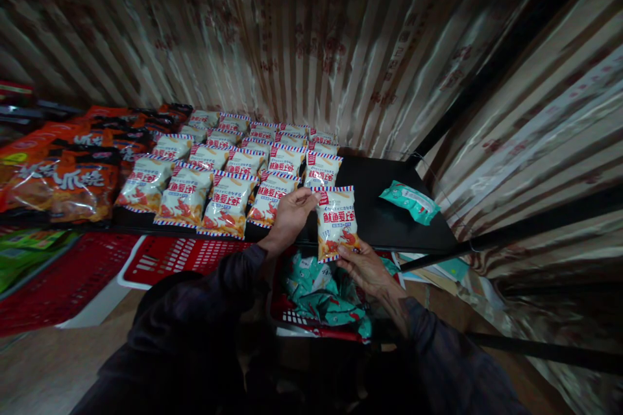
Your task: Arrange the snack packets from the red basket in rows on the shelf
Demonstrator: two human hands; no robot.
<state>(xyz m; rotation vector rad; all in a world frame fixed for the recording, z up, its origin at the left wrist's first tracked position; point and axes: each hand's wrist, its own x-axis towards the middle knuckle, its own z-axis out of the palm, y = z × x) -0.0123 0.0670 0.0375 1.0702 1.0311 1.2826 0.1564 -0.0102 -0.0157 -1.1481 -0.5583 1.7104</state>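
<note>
Both my hands hold one white snack bag (337,220) with red lettering and a striped edge, upright over the front of the black shelf (379,233). My left hand (294,214) pinches its upper left corner. At the lower right corner, my right hand (367,269) grips the bottom edge. Matching bags, such as this snack bag (224,204), stand in rows to the left of my left hand. Right of the held bag, a teal packet (411,201) lies alone on the shelf.
Orange and black snack bags (82,185) crowd the shelf's left end. Below, a red basket (321,331) holds teal packets (318,292); another red basket (182,259) sits to its left. Black metal bars (516,224) frame the right side. A patterned curtain (292,45) hangs behind.
</note>
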